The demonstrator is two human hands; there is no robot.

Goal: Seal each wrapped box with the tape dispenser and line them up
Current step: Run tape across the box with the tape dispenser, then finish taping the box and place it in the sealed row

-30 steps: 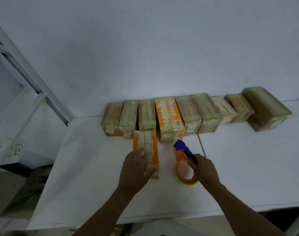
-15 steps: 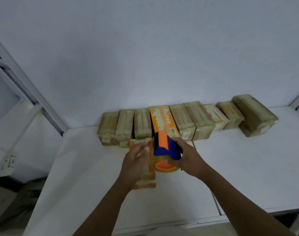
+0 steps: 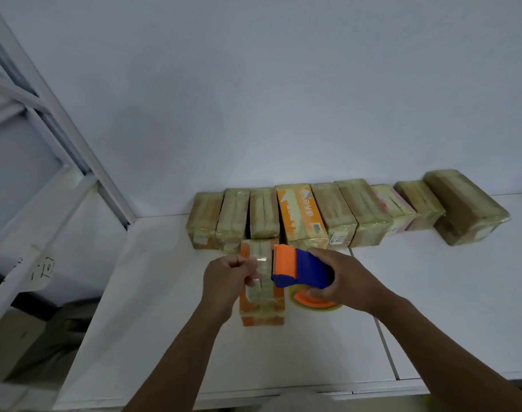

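Head: box row (image 3: 331, 212) nr wall (image 3: 283, 99)

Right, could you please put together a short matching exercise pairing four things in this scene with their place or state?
1 tape dispenser
2 left hand
3 orange box
4 row of wrapped boxes

A lined up along the wall
B gripped by the right hand
C pinching the tape end
D lying on the table in front of the row

Pairs: 1-B, 2-C, 3-D, 4-A

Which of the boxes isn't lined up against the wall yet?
The orange-edged box lying alone in front of the row, under the left hand and beside the tape dispenser.
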